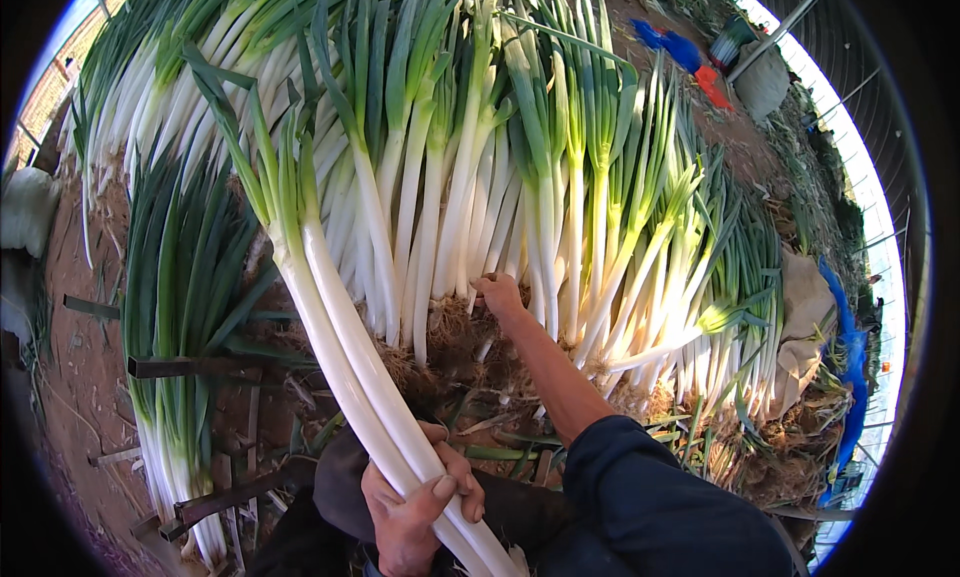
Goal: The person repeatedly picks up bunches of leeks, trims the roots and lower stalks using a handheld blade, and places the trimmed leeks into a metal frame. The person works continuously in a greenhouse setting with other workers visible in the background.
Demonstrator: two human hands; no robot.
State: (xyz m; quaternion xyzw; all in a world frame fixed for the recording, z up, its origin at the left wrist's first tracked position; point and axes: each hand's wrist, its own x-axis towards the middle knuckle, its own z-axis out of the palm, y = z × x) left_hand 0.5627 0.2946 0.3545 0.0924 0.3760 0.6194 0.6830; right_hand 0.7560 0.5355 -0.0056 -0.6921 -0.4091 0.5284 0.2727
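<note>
My left hand [416, 502] is wrapped around two long Welsh onions [360, 359], their thick white shanks side by side. They slant up to the left across the view, green leaves at the far end; their lower ends run towards the bottom edge. My right hand [499, 292] reaches into a wide bank of standing Welsh onions [442, 202]. Its fingers are curled against the white shanks just above the brown, soil-covered roots [450, 318]. Whether they grip a stalk is hidden by the hand itself.
On the left, a bundle of onions [169, 277] lies across a metal frame [225, 494] with projecting bars. Soil and loose leaves cover the ground. A stuffed sack [761, 81] and blue cloth [667, 42] lie far right; blue sheeting [851, 352] runs along the right edge.
</note>
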